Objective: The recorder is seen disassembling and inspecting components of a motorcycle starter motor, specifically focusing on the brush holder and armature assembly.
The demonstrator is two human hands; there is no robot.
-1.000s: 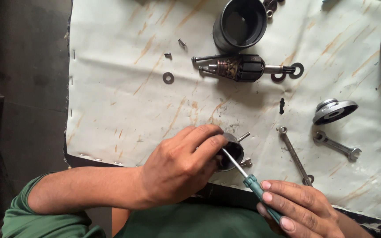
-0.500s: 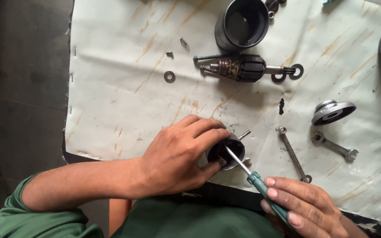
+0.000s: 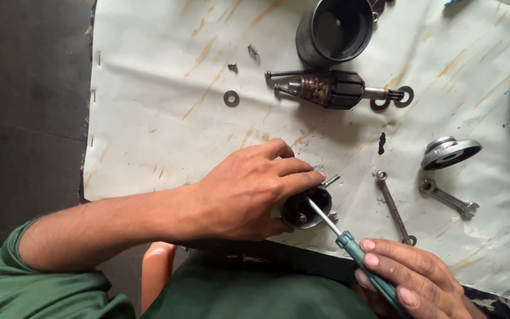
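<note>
Left hand [image 3: 249,189]: grip clamped around a small dark round metal housing [image 3: 307,208], fingers curled over its top and far side, thumb under its near side; the open mouth faces toward the right hand.
Right hand [image 3: 411,280]: grip closed on the green plastic handle of a slim screwdriver [image 3: 349,243]; the steel shaft runs up and left from this grip, and its tip sits inside the housing's mouth.
Housing position: at the near edge of the worktop, on a stained pale paper sheet [image 3: 160,118], just left of the right-hand grip.
Small bolt [image 3: 330,179]: lies just beyond the left fingertips, touching or nearly touching the housing; I cannot tell which.
Beyond the left grip: a copper-wound motor armature on a steel shaft [image 3: 332,90], a large dark metal cylinder shell [image 3: 337,29] behind it, and a flat grey washer [image 3: 231,98] further left.
Beyond the right grip: a thin steel ring spanner [image 3: 394,207], a short open-ended spanner [image 3: 448,198], and a round silver end cap [image 3: 450,152].
Clothing: green sleeve [image 3: 25,283] on the left arm.
</note>
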